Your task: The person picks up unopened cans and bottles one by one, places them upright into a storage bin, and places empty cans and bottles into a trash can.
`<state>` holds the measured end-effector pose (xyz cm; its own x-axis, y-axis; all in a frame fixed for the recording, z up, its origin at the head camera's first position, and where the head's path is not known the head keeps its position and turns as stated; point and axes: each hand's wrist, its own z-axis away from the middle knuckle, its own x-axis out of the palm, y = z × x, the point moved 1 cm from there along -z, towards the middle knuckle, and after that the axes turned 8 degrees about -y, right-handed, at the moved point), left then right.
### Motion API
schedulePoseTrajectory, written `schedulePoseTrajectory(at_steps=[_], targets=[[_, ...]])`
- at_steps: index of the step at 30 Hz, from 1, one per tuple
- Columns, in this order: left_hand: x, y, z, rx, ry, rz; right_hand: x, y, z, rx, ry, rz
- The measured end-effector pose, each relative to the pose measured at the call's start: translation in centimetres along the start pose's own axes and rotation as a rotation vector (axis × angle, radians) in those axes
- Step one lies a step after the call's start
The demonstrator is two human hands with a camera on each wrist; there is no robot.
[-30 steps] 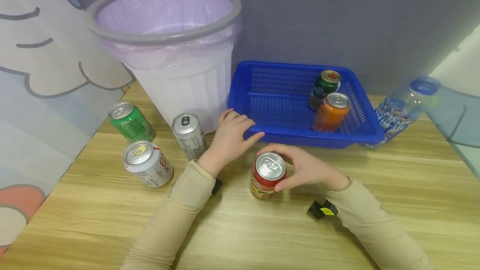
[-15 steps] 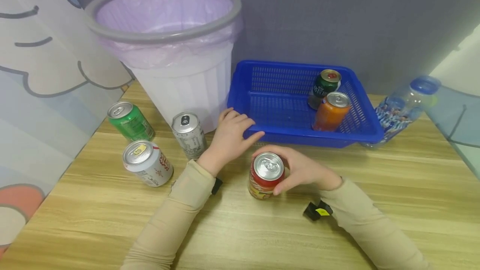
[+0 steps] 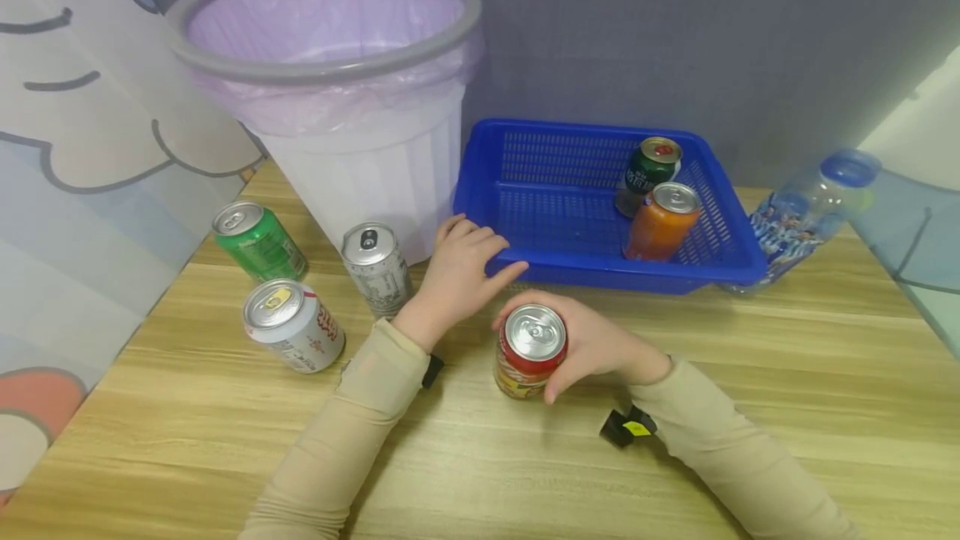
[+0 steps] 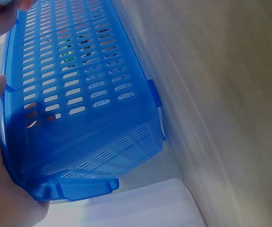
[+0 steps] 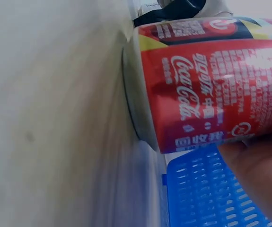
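Note:
My left hand (image 3: 467, 269) holds the front left corner of a blue plastic basket (image 3: 570, 275), fingers bent over the rim and thumb along the front. In the left wrist view this hand (image 4: 5, 189) lies against the basket's rim (image 4: 102, 118). My right hand (image 3: 592, 344) curves round a red Coca-Cola can (image 3: 535, 333) standing upright on the table in front of the basket. Its thumb is at the can's near side, and the fingers are partly hidden behind it. The right wrist view shows the can (image 5: 211, 85) close up, its base at the tabletop.
An orange can (image 3: 663, 223) and a dark green can (image 3: 647, 177) stand in the basket's right side. A white bin (image 3: 367, 157) with a purple liner rises behind a silver can (image 3: 378, 273), a green can (image 3: 261, 244) and a white can (image 3: 296, 327). A blue-capped bottle (image 3: 806, 219) stands right.
My right hand has shifted left and turned round the can, its thumb lower now. The can has slid slightly left. My left hand stays at the basket corner.

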<state>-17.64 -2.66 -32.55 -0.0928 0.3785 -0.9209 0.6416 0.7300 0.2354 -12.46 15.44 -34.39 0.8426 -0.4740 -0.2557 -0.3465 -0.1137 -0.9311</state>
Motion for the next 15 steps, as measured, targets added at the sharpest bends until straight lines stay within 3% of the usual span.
schedulePoseTrajectory(at_steps=[15], targets=[[-0.08,0.1,0.06,-0.002,0.008,0.006,0.38,0.02,-0.24,-0.008,0.072,0.079]])
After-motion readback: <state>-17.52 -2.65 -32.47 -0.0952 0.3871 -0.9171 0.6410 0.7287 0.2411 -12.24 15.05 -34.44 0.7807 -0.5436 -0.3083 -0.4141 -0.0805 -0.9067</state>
